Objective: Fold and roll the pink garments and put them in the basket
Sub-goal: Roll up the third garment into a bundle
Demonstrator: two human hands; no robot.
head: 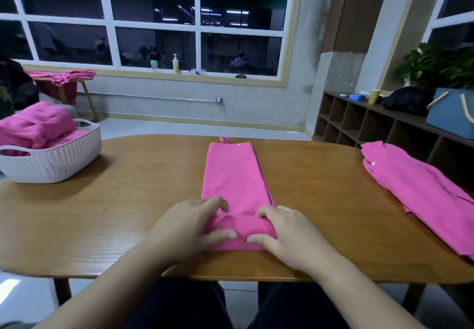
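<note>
Just starting the roll on the near end of the folded pink strip [234,174] mid-desk, left hand [189,223] and right hand [284,231] both curled around it, white basket [55,158] far left already pretty full, one more garment [420,192] waiting at right.

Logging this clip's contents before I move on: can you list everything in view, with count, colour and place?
strip: 1, pink, table centre, near end partly rolled
pile: 1, pink, table right
basket: 1, white, table left
rolls: several, pink, in basket
table: 1, wooden
stool: 1, wooden, far left, pink garments on it
bottles: several, window sill
shelf: 1, dark wood, right wall
cup: 1, yellow, on shelf
bag: 1, blue, on shelf
plant: 1, green, far right
left hand: grips roll's left end
right hand: grips roll's right end
</note>
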